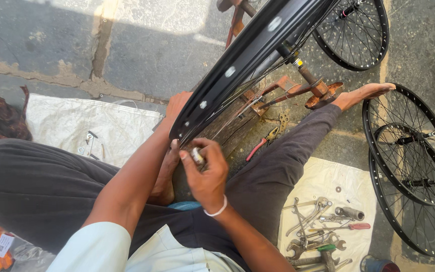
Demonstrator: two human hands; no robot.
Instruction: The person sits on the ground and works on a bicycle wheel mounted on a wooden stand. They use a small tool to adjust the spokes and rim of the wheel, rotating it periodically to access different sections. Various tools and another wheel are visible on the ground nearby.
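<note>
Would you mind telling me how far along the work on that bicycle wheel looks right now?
Looks done: three spoked wheels lie finished-looking on the ground at right. In hand: the black rim sits in a rusty stand; the left hand steadies it while the right hand pinches a small tool at the spokes. Left: I cannot tell how many spokes remain. Wrenches lie on a cloth.

The wheel rim (242, 60) is standing in the truing stand (298, 93) between the person's legs. Pliers (265, 141) are lying just right of it. Wrenches (313, 229) are lying on the right cloth (323, 179); spare wheels (409, 166) are lying beyond its right edge.
</note>
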